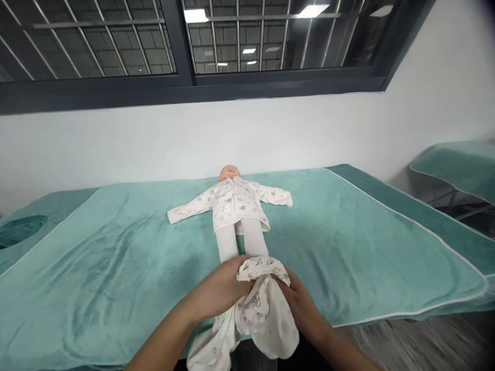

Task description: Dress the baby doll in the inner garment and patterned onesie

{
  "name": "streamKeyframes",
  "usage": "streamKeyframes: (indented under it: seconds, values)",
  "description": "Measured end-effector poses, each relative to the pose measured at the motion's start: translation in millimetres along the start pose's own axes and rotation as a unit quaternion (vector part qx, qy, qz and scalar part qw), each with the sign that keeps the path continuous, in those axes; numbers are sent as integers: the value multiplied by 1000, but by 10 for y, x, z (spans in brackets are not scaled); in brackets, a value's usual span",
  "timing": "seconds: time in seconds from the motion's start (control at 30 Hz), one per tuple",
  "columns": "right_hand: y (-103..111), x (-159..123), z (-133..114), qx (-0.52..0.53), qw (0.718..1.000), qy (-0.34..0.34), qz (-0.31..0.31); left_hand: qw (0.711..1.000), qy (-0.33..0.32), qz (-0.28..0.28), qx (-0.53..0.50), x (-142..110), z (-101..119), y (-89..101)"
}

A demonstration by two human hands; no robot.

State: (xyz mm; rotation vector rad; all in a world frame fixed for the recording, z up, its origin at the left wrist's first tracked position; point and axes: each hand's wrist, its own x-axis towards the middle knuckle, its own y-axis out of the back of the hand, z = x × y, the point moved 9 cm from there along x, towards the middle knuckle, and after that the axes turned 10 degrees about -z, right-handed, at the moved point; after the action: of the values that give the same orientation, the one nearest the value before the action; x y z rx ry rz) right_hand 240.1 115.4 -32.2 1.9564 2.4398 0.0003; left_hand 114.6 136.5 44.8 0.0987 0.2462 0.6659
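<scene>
A baby doll (235, 206) lies on its back on a teal towel (116, 268), head towards the wall. It wears a white printed top and has white legs. At its feet, both of my hands grip a pair of white printed baby trousers (266, 309). My left hand (220, 288) is closed on the waistband's left side. My right hand (299, 301) is closed on the right side. The bunched waistband sits over the doll's feet, which are hidden. The trouser legs hang down over the bed's near edge.
The towel covers a bed (386, 206) that stands against a white wall under a dark-framed window (185, 77). A second teal-covered bed (456, 165) stands at the right. Grey floor (425, 340) shows at the lower right.
</scene>
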Motion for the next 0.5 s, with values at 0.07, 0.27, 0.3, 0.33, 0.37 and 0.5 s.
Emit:
streamKeyframes:
  seconds: [0.07,0.27,0.3,0.33,0.37,0.5]
  values:
    - [63,2,-11,27,999,19,19,999,12,19,-28,52,-41,38]
    - [258,270,53,90,992,27,87,993,1,117,-10,296,-93,308]
    - [270,346,82,108,990,21,91,992,-6,122,-7,340,-90,346]
    - [280,421,107,125,988,16,94,992,-12,128,-1,379,-84,391]
    - [288,494,129,138,986,8,96,990,-19,139,12,411,-74,446]
    - [300,699,189,157,982,-45,95,977,-38,190,94,498,-43,690]
